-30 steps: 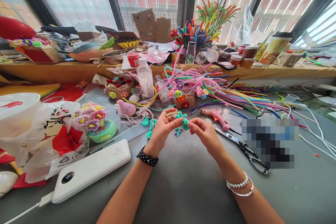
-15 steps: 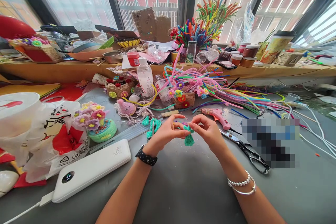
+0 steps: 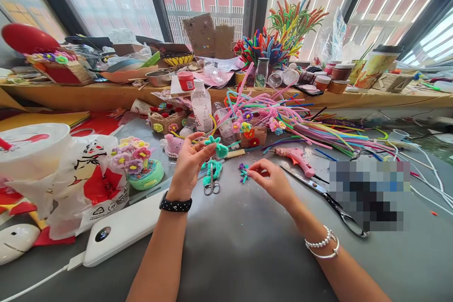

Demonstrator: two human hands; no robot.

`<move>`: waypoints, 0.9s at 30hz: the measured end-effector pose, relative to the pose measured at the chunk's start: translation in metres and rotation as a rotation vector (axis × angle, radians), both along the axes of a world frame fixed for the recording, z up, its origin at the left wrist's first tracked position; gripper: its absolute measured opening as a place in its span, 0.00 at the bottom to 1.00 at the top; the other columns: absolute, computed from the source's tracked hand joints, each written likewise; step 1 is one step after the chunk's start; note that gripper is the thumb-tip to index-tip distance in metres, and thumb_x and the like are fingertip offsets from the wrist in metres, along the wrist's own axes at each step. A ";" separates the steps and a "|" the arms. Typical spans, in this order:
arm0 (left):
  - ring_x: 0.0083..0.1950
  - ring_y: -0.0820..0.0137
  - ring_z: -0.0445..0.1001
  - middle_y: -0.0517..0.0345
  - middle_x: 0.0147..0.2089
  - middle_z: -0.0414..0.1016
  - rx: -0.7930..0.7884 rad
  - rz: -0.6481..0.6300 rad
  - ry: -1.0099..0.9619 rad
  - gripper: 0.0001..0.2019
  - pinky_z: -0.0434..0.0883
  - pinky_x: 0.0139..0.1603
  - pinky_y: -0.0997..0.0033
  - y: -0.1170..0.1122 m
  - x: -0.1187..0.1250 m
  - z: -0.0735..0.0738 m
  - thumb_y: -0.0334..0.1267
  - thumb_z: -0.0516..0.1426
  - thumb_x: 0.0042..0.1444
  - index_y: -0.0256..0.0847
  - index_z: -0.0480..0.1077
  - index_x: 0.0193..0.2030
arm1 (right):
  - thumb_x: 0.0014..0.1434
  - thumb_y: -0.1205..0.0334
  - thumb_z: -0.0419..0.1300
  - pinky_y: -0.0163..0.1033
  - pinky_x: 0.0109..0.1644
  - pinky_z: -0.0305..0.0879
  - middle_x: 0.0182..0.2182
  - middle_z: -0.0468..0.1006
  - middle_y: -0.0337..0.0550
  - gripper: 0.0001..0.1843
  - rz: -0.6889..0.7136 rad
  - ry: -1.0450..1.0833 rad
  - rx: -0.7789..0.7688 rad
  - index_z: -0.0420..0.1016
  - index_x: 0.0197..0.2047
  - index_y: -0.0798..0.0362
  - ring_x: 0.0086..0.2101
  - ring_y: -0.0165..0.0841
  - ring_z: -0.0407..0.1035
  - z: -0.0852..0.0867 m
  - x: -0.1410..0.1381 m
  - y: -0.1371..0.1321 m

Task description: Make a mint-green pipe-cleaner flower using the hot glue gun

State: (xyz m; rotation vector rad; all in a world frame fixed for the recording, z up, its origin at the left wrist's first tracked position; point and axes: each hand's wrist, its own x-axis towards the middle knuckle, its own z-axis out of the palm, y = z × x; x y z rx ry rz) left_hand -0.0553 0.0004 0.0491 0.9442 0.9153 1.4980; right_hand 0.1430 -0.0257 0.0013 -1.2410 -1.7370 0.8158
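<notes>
My left hand [image 3: 188, 163] is raised over the grey table [image 3: 240, 255] and pinches a teal pipe-cleaner piece [image 3: 216, 145] between thumb and fingers. My right hand [image 3: 272, 180] rests low on the table with its fingertips pinched at a tiny purple and teal pipe-cleaner flower [image 3: 243, 172]. Between the hands lie small silver scissors [image 3: 211, 183] on top of more teal pipe-cleaner bits [image 3: 213, 168].
A pink glue gun [image 3: 296, 158] and large scissors [image 3: 331, 200] lie to the right. A heap of coloured pipe cleaners [image 3: 304, 125] spreads behind. A white power bank [image 3: 118, 231], a plastic bag [image 3: 76, 184], flower baskets [image 3: 166, 120] and a bottle [image 3: 201, 106] stand to the left and behind.
My hands have parted: the left one lifted up and left with the teal piece, the right one dropped to the small flower on the table. The small scissors have come into view.
</notes>
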 end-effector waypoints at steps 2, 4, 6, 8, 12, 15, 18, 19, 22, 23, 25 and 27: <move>0.28 0.77 0.72 0.67 0.27 0.69 -0.002 0.008 -0.035 0.24 0.70 0.31 0.77 0.001 0.000 -0.002 0.30 0.66 0.34 0.40 0.61 0.39 | 0.54 0.59 0.55 0.37 0.35 0.63 0.30 0.72 0.43 0.08 0.063 -0.140 0.049 0.73 0.32 0.53 0.31 0.31 0.66 0.001 -0.012 0.007; 0.28 0.77 0.72 0.66 0.28 0.69 -0.015 0.001 -0.064 0.23 0.70 0.32 0.78 0.002 0.001 -0.004 0.30 0.65 0.35 0.39 0.61 0.39 | 0.55 0.60 0.53 0.38 0.37 0.62 0.32 0.73 0.45 0.09 0.111 -0.295 0.093 0.73 0.32 0.53 0.33 0.33 0.66 0.004 -0.027 0.016; 0.28 0.78 0.72 0.66 0.28 0.69 -0.023 -0.007 -0.090 0.23 0.70 0.32 0.79 0.003 0.003 -0.006 0.29 0.65 0.35 0.39 0.61 0.39 | 0.56 0.59 0.52 0.38 0.37 0.60 0.32 0.74 0.47 0.11 0.095 -0.439 0.074 0.73 0.31 0.53 0.34 0.35 0.67 0.005 -0.045 0.027; 0.27 0.79 0.72 0.66 0.28 0.69 -0.024 -0.015 -0.111 0.23 0.70 0.31 0.79 0.003 0.003 -0.006 0.29 0.65 0.35 0.38 0.61 0.39 | 0.57 0.59 0.51 0.39 0.35 0.59 0.32 0.76 0.49 0.12 0.052 -0.521 0.032 0.73 0.32 0.54 0.34 0.37 0.68 0.005 -0.062 0.038; 0.28 0.78 0.72 0.65 0.28 0.70 -0.026 -0.043 -0.131 0.24 0.70 0.31 0.79 0.002 0.004 -0.007 0.28 0.64 0.37 0.37 0.60 0.41 | 0.52 0.58 0.56 0.37 0.31 0.57 0.31 0.76 0.51 0.09 0.035 -0.543 0.002 0.72 0.33 0.55 0.31 0.39 0.69 0.001 -0.085 0.055; 0.28 0.77 0.72 0.64 0.28 0.70 -0.040 -0.057 -0.144 0.24 0.70 0.31 0.78 0.002 0.004 -0.007 0.29 0.64 0.37 0.37 0.60 0.42 | 0.48 0.63 0.58 0.35 0.29 0.57 0.30 0.76 0.48 0.09 0.037 -0.528 -0.005 0.71 0.35 0.55 0.29 0.36 0.68 -0.001 -0.090 0.059; 0.28 0.77 0.72 0.63 0.28 0.71 -0.057 -0.069 -0.145 0.23 0.70 0.31 0.78 0.001 0.005 -0.007 0.29 0.64 0.38 0.37 0.61 0.41 | 0.44 0.68 0.58 0.34 0.28 0.56 0.26 0.75 0.44 0.09 0.051 -0.495 -0.007 0.70 0.33 0.56 0.26 0.33 0.67 -0.001 -0.086 0.058; 0.28 0.77 0.72 0.63 0.28 0.72 -0.066 -0.074 -0.145 0.22 0.70 0.30 0.78 0.001 0.005 -0.008 0.29 0.64 0.38 0.37 0.61 0.41 | 0.43 0.69 0.57 0.33 0.27 0.56 0.24 0.74 0.42 0.09 0.053 -0.479 -0.008 0.70 0.32 0.56 0.25 0.32 0.66 0.000 -0.082 0.056; 0.28 0.77 0.72 0.62 0.29 0.72 -0.098 -0.088 -0.150 0.20 0.70 0.31 0.79 0.001 0.007 -0.008 0.29 0.63 0.39 0.38 0.62 0.40 | 0.43 0.70 0.55 0.32 0.27 0.58 0.22 0.71 0.38 0.10 0.040 -0.406 -0.015 0.70 0.33 0.57 0.24 0.29 0.65 0.003 -0.063 0.047; 0.28 0.77 0.72 0.62 0.29 0.72 -0.105 -0.093 -0.151 0.19 0.70 0.32 0.78 0.001 0.008 -0.009 0.29 0.63 0.39 0.38 0.62 0.39 | 0.44 0.71 0.54 0.31 0.27 0.60 0.23 0.71 0.37 0.14 0.029 -0.372 -0.015 0.69 0.37 0.57 0.24 0.28 0.65 0.004 -0.054 0.044; 0.29 0.77 0.73 0.63 0.29 0.72 -0.110 -0.096 -0.149 0.19 0.71 0.33 0.78 0.000 0.010 -0.009 0.29 0.63 0.40 0.38 0.63 0.40 | 0.48 0.69 0.51 0.32 0.28 0.62 0.24 0.71 0.36 0.17 -0.006 -0.157 -0.024 0.68 0.43 0.54 0.23 0.27 0.65 0.006 -0.034 0.036; 0.31 0.77 0.73 0.63 0.30 0.71 -0.110 -0.103 -0.146 0.20 0.71 0.36 0.77 -0.001 0.014 -0.010 0.29 0.63 0.39 0.38 0.63 0.40 | 0.50 0.63 0.53 0.34 0.28 0.65 0.23 0.71 0.36 0.14 -0.060 0.121 -0.065 0.70 0.40 0.54 0.23 0.28 0.67 0.008 -0.014 0.031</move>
